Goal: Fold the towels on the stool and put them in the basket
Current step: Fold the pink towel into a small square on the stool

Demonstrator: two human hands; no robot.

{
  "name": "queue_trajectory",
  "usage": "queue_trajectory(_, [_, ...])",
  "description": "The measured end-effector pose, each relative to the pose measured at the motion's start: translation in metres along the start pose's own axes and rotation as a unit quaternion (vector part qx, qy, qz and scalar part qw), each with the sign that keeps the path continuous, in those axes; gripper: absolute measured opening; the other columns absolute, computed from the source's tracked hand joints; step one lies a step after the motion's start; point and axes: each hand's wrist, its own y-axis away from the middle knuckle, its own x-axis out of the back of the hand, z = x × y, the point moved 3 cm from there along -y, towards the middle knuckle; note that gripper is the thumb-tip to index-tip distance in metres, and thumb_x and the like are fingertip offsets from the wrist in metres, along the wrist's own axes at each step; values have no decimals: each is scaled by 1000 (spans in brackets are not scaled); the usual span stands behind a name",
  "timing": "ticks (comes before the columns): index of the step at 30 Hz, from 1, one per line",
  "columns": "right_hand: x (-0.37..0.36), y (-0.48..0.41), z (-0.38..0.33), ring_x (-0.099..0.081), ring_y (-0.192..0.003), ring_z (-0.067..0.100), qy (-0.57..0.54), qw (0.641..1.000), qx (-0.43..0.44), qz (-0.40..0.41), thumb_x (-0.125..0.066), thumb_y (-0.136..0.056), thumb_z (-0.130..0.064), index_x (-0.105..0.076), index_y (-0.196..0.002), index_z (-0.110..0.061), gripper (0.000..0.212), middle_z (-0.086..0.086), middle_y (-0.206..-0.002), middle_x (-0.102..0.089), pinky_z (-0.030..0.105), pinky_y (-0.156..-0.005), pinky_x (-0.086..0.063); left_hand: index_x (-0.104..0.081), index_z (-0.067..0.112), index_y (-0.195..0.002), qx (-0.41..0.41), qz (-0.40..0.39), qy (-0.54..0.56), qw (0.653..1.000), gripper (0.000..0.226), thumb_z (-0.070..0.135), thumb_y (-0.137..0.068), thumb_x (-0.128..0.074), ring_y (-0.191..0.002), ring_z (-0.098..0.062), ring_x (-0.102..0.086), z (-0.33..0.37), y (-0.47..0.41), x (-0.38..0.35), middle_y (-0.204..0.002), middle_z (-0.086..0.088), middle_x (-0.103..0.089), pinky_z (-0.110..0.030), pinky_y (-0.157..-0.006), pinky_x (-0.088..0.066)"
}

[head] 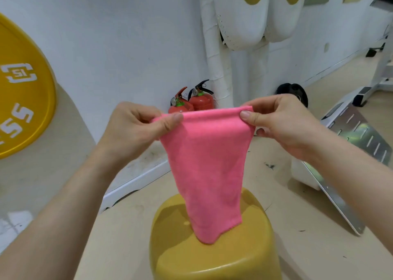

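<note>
A pink towel (207, 165) hangs in the air over a mustard-yellow stool (214, 256). Its lower end touches the stool's seat. My left hand (136, 131) pinches the towel's top left corner between thumb and fingers. My right hand (278, 122) pinches the top right corner the same way. The top edge is stretched level between both hands. No basket is in view.
Two red fire extinguishers (191, 102) stand in the wall corner behind the towel. A large yellow disc (23, 92) leans at the left. A tilted metal panel (348, 152) lies on the floor at the right, with white punch bags (240, 18) hanging above.
</note>
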Motion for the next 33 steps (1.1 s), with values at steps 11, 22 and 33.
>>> queue_trajectory(11, [-41,-9,2,-56,-70,15,-127,991,-45,-16,-56,-93,-3,-58,-82,-13,15,6,-83,-49,33,-66,-61,-70,22,-87,105,69,-53,991,22,13,-72,-82,-52,-1,-48,-30,-5,1,-66,15,-62,-21,-58,-43])
queue_trajectory(22, [-37,32,-7,-66,-79,24,176,944,277,-44,-66,-81,-3,-64,-85,-8,7,9,-82,-68,37,-76,-56,-69,8,-75,-12,32,-49,998,16,-7,-73,-72,-60,-6,-58,-20,15,13,-64,-4,-67,-20,-61,-48])
queue_trajectory(33, [-86,114,118,-47,-58,6,406,812,53,-417,-66,-75,-13,-58,-82,-22,14,-9,-67,-53,13,-55,-37,-56,27,-63,157,-572,-250,765,28,-2,-63,-55,-54,-5,-41,-107,129,-68,-58,11,-49,-18,-52,-36])
